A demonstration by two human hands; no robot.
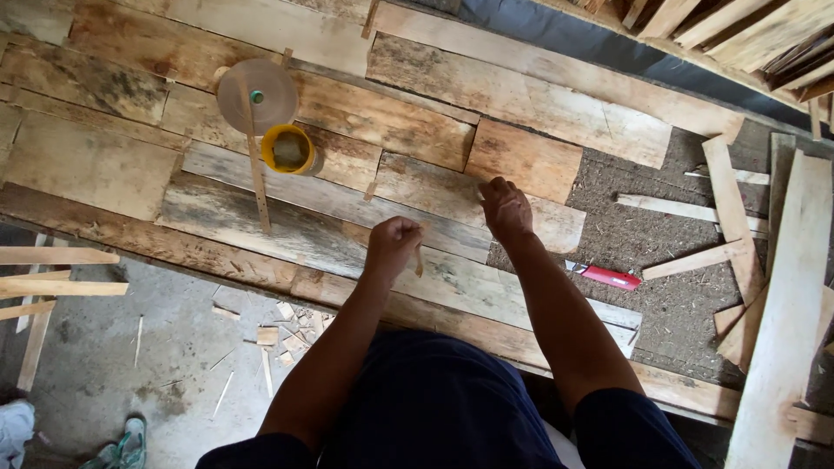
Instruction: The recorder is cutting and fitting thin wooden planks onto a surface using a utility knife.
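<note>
Fingers of your left hand (393, 243) curl tight around a thin wood stick (419, 259); your right hand (506, 208) presses down on the weathered planks (287, 227). Beyond the stick, the yellow tub (288, 149) could tip if knocked; right of it lies a red cutter (608, 276).

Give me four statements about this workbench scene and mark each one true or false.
1. The left hand holds a thin wooden sliver. True.
2. The right hand grips the red tool. False: the tool lies apart on the sawdust.
3. A yellow pot stands on the planks. True.
4. The long wooden stick stands upright in the pot. False: it lies flat beside the pot.
</note>
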